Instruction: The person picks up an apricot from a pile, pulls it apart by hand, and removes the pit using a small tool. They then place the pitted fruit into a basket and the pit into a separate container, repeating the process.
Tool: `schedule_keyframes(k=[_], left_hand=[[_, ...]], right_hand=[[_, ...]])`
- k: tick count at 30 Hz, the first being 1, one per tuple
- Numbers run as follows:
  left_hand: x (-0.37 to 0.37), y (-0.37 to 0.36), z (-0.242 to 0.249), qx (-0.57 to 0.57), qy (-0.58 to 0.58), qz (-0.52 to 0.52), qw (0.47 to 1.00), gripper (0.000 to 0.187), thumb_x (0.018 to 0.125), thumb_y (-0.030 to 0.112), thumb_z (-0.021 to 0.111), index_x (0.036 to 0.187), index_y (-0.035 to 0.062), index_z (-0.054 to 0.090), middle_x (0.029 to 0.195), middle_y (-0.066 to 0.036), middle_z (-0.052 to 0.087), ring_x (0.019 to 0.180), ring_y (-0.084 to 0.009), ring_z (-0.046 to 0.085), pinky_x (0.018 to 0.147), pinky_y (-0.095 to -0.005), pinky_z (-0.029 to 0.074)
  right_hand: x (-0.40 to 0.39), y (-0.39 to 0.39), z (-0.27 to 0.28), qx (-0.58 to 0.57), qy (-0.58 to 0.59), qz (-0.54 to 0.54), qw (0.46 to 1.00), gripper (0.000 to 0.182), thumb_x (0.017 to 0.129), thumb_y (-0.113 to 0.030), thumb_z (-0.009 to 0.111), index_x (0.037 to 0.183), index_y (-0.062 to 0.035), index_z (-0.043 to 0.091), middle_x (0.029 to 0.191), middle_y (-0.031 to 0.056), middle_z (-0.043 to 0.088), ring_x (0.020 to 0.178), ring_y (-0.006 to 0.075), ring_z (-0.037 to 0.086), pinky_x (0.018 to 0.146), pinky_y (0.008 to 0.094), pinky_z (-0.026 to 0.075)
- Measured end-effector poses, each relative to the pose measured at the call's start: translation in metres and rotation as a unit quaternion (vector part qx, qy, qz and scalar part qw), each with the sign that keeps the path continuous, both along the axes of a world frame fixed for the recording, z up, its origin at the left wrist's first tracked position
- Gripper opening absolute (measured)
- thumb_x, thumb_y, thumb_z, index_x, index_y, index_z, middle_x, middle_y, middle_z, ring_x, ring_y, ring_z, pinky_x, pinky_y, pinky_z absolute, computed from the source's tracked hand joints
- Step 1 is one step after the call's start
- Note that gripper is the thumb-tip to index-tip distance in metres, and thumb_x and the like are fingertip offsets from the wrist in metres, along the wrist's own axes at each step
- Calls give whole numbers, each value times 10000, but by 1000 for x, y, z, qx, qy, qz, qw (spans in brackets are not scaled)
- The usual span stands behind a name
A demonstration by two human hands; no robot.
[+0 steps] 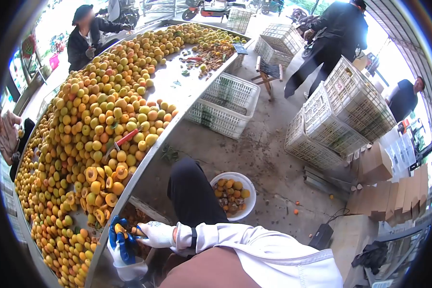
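Both of my hands are gloved and meet at the table's near edge, low in the view. My left hand (124, 247), in a blue-and-white glove, has its fingers wrapped round an apricot (121, 230). My right hand (156, 234), in a white glove, reaches in from the right with its fingers closed against the apricot; what they pinch is hidden. Beside the hands on the table, several halved apricots (100, 216) lie cut side up. Whole apricots (93, 129) are heaped along the table. A red-handled tool (127, 138) rests on the heap.
The metal table rim (144, 165) runs diagonally past my knee. A white bowl (252, 197) of apricots stands on the floor at my right. Plastic crates (225, 113) stand beyond it, with stacked crates (329, 120) and cardboard boxes (393, 197) further right. Other people are around.
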State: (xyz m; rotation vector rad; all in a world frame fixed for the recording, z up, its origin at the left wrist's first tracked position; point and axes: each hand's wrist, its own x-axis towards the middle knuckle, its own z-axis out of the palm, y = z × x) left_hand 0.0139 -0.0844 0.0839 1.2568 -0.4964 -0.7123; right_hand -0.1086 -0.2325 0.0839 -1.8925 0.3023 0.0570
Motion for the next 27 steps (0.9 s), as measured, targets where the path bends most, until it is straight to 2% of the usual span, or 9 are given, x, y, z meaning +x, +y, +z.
schedule_keyframes(k=[6, 10, 12, 13, 15, 20, 22, 24, 27], left_hand=[[-10, -2, 3, -32, 18, 32, 999, 530, 1040, 401, 558, 1431, 44, 519, 1190, -105, 650, 973, -176, 634, 865, -298, 512], [-23, -5, 16, -20, 233, 129, 964, 369, 1037, 412, 532, 1180, 80, 608, 903, -42, 616, 754, -123, 577, 665, -280, 501], [-22, -9, 17, -60, 251, 139, 956, 273, 1042, 377, 518, 1027, 112, 581, 847, -5, 557, 675, -103, 521, 581, -276, 461], [-20, 2, 7, -27, 32, 50, 998, 239, 1041, 348, 529, 957, 125, 545, 834, 0, 535, 692, -123, 531, 604, -265, 467], [-8, 9, -11, -98, 330, 112, 932, 253, 1037, 315, 533, 1089, 79, 609, 873, -22, 577, 745, -169, 575, 684, -314, 509], [-5, 17, -32, -155, 249, 165, 942, 442, 1066, 407, 459, 1140, 17, 652, 989, -100, 699, 796, -171, 637, 714, -294, 535], [-7, 18, -33, -124, 242, 200, 941, 455, 1068, 423, 462, 1124, 16, 656, 977, -101, 698, 800, -178, 649, 703, -290, 539], [-5, 19, -35, -120, 257, 221, 933, 469, 1067, 440, 466, 1088, 17, 668, 933, -105, 701, 781, -194, 664, 702, -296, 548], [-10, 21, -29, -125, 287, 214, 925, 490, 1057, 472, 473, 1037, 29, 682, 873, -107, 701, 766, -221, 678, 687, -331, 571]], right_hand=[[-2, 2, 5, 17, -14, 16, 1000, 370, 984, -357, 608, 1039, 7, 571, 923, 261, 687, 907, 450, 662, 781, 511, 500], [-6, 4, 9, 29, -9, 51, 998, 350, 971, -329, 603, 1063, 9, 602, 986, 274, 692, 965, 451, 667, 824, 508, 518], [-6, 7, 1, 33, -27, 77, 996, 359, 981, -270, 584, 1248, -34, 627, 1129, 243, 672, 1073, 425, 654, 949, 463, 519], [-9, 10, 0, 47, -66, 54, 995, 323, 981, -257, 585, 1218, -47, 646, 1121, 238, 677, 1067, 418, 660, 932, 462, 526], [-6, 15, -7, 52, -61, 48, 996, 323, 999, -298, 586, 1194, -48, 649, 1078, 223, 697, 1020, 398, 682, 880, 447, 533], [4, 30, -13, 70, -64, 52, 994, 234, 1004, -207, 614, 1143, -20, 632, 888, 139, 698, 797, 204, 673, 735, 365, 531], [8, 29, 4, 105, 25, 65, 992, 267, 976, -227, 636, 1089, 15, 621, 932, 238, 701, 849, 385, 704, 740, 446, 533], [14, 32, 14, 122, 101, 83, 984, 260, 983, -216, 622, 1097, 18, 619, 943, 239, 698, 865, 376, 703, 756, 440, 532], [16, 37, 9, 101, 10, 78, 992, 251, 997, -194, 599, 1118, 26, 617, 943, 231, 700, 854, 361, 695, 766, 435, 525]])
